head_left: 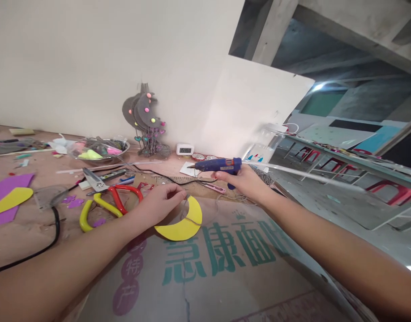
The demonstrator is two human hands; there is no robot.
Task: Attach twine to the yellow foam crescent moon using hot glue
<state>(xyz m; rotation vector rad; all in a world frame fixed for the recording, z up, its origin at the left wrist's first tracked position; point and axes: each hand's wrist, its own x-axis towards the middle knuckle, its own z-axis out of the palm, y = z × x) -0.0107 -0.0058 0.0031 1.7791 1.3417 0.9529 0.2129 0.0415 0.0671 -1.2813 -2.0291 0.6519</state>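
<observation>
My right hand (245, 181) grips a blue hot glue gun (219, 166) with its nozzle pointing left, a clear glue stick (302, 175) sticking out behind it. A yellow foam crescent (185, 223) lies on the printed cardboard (225, 264) in front of me. My left hand (158, 203) rests on the crescent's upper left, fingers curled and pinched together at its inner edge. What the fingers pinch, if anything, is too small to see. The gun's tip hangs above and a little right of the crescent.
Red-handled scissors (125, 197) and yellow-handled scissors (94, 208) lie left of my left hand. A black cord (54, 228) crosses the table. A grey foam moon ornament (145, 116) leans on the wall, beside a bowl of foam bits (98, 150) and a small clock (185, 149). Purple and yellow foam sheets (9, 194) lie far left.
</observation>
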